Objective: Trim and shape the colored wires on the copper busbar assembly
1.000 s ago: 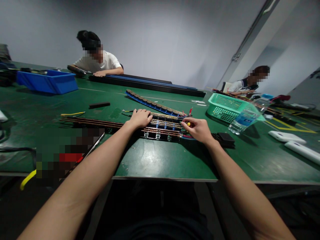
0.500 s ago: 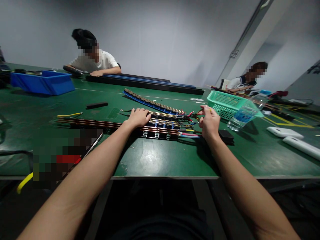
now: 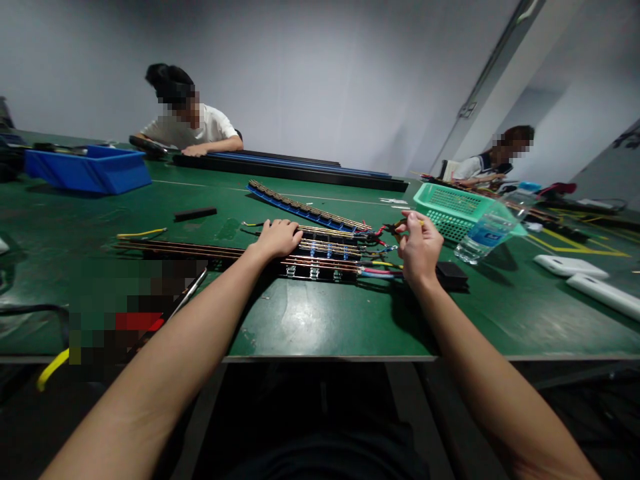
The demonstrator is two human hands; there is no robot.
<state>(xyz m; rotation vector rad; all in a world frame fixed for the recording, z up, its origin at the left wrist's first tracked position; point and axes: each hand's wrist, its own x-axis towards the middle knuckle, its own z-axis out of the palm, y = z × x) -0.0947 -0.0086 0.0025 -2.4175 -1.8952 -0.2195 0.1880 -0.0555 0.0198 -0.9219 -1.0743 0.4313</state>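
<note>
Our left hand [image 3: 275,239] lies palm down, fingers extended and unclenched, across narrow dark strips topped with copper-coloured metal rails [image 3: 327,264] on the glossy green counter [image 3: 320,320]. Our right hand [image 3: 421,250] is closed, thumb against forefinger, on a small dark piece [image 3: 400,227] beside thin red wires [image 3: 382,231] at the strips' right ends; we cannot tell what that piece is. Behind the strips we see a long blue strip with brass-coloured rails [image 3: 303,205]; a mint-green perforated plastic basket [image 3: 453,228] stands beyond our right hand.

Green table [image 3: 325,327]: copper-railed strips [image 3: 325,265], blue bin [image 3: 93,172], green basket [image 3: 453,225], bottle [image 3: 483,239].
</note>
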